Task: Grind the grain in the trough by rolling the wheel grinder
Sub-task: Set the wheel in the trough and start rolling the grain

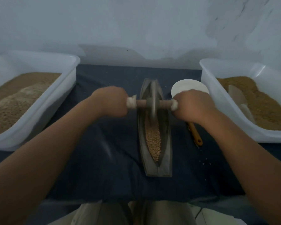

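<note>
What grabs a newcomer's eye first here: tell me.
At the centre, the left hand and right hand grip the wrapped handle ends of the wheel grinder, which stands in the trough with grain lying nearer the person. The white left tub and right tub, holding brown meal, flank it.

This looks like a plain, makeshift hand-milling station. The surface point(104, 168), draped in dark blue cloth, stands against a bare, pale blue-white painted wall point(136, 21). A large white plastic tub point(58, 101) heaped with brown meal and a second white tub point(225, 111) flank a dark boat-shaped metal trough point(166, 143). The trough holds tan grain point(153, 140) and a grey wheel grinder point(152, 101) on a wooden axle. A small round white bowl point(188, 86) and an orange-handled brush point(195, 133) lie beside it.
</note>
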Tool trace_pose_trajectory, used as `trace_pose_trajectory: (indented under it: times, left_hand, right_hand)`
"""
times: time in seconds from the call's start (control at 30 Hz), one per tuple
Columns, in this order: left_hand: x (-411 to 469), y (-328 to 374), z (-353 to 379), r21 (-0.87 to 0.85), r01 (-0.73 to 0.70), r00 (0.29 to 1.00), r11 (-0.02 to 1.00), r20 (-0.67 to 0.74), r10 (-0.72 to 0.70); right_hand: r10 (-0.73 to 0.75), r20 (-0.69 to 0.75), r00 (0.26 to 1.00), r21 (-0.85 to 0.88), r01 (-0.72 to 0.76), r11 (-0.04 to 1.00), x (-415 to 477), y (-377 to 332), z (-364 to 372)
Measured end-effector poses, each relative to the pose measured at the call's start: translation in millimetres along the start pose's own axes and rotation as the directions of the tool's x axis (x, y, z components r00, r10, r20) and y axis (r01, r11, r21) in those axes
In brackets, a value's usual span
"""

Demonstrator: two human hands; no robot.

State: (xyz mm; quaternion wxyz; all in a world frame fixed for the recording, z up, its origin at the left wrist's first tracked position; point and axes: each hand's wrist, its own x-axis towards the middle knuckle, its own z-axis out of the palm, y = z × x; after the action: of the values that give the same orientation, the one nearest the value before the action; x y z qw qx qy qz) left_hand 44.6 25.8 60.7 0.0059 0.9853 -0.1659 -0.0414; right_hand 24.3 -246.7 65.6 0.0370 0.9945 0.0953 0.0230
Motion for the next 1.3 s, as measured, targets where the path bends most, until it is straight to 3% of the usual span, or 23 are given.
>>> trace_pose_trajectory:
  times: [0.07,0.13,0.23,0.3,0.43,0.53,0.63,0.77,1.0,1.13,1.2,1.3]
  left_hand:
    - [-34.9,-0.7,14.8,-0.034,-0.067,0.998,0.997,0.02,0.067]
    - [-66.5,-0.9,29.5,-0.047,-0.091,0.996,0.995,-0.023,0.09]
    - [-62.7,-2.3,33.8,-0.005,-0.035,0.998,0.999,-0.059,0.035]
    - [-32.6,1.9,22.5,0.026,0.034,0.993,0.999,-0.11,-0.03]
    - [33.4,7.9,-12.3,0.143,0.114,0.974,0.983,-0.212,-0.082]
    - [27.3,3.9,-12.0,0.102,0.058,0.994,0.993,-0.097,-0.048]
    - [-26.5,-3.9,17.0,-0.017,-0.065,0.997,0.998,0.026,0.066]
    - [-73.6,-5.6,46.9,-0.132,-0.024,1.0,0.991,0.01,0.025]
    - [29.1,-10.9,11.2,-0.065,0.09,0.994,0.994,-0.056,-0.094]
    - [8.6,-5.9,14.5,-0.074,0.045,0.999,0.996,0.019,-0.044]
    - [-29.3,-3.7,27.2,-0.05,-0.032,0.999,0.998,-0.039,0.03]
    - [-66.9,-0.6,34.3,0.04,-0.099,0.985,0.994,-0.136,0.104]
  right_hand:
    - [-0.091,0.051,0.995,0.006,0.09,0.996,-34.8,7.5,2.6]
    - [-0.207,-0.093,0.974,-0.051,0.203,0.978,-69.5,8.3,3.7]
    - [-0.197,-0.181,0.964,-0.052,0.191,0.98,-59.0,8.5,10.3]
    - [-0.061,-0.084,0.995,-0.025,0.059,0.998,-21.4,4.3,12.5]
    - [0.11,-0.028,0.994,0.069,-0.108,0.992,31.2,6.0,12.8]
    - [0.081,-0.05,0.995,0.045,-0.079,0.996,17.6,1.5,9.5]
    - [-0.037,0.005,0.999,0.022,0.037,0.999,-29.0,5.2,6.7]
    - [-0.194,-0.069,0.979,-0.087,0.187,0.978,-65.7,5.4,-0.8]
    - [-0.005,-0.073,0.997,-0.063,0.0,0.998,30.0,1.5,-11.5]
    - [-0.033,0.001,0.999,-0.044,0.033,0.998,12.5,-2.6,-15.0]
    - [-0.07,0.103,0.992,0.017,0.069,0.997,-27.4,3.1,-10.2]
    - [-0.122,0.133,0.984,0.076,0.113,0.991,-77.3,8.0,-7.3]
